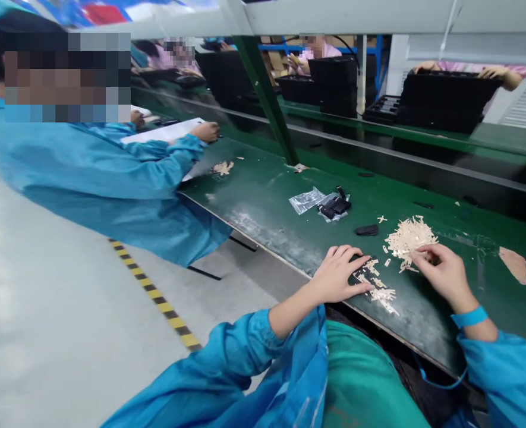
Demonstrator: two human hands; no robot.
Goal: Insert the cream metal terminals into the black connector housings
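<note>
My left hand rests on the green table near its front edge, fingers stretched out and apart. Its fingertips touch a small dark area strewn with pale flat pieces. To the right, my right hand has thumb and fingers pinched together at the lower edge of a larger heap of small cream-coloured pieces. Whatever lies between those fingertips is too small to make out. Just beyond my left hand is a flat black piece. A few single pale pieces lie loose between the two piles.
Clear plastic bags with black parts lie farther back. A tan scrap is at the right. A green post rises from the table. On the left a co-worker in a blue sleeve sits close; others handle black cases opposite.
</note>
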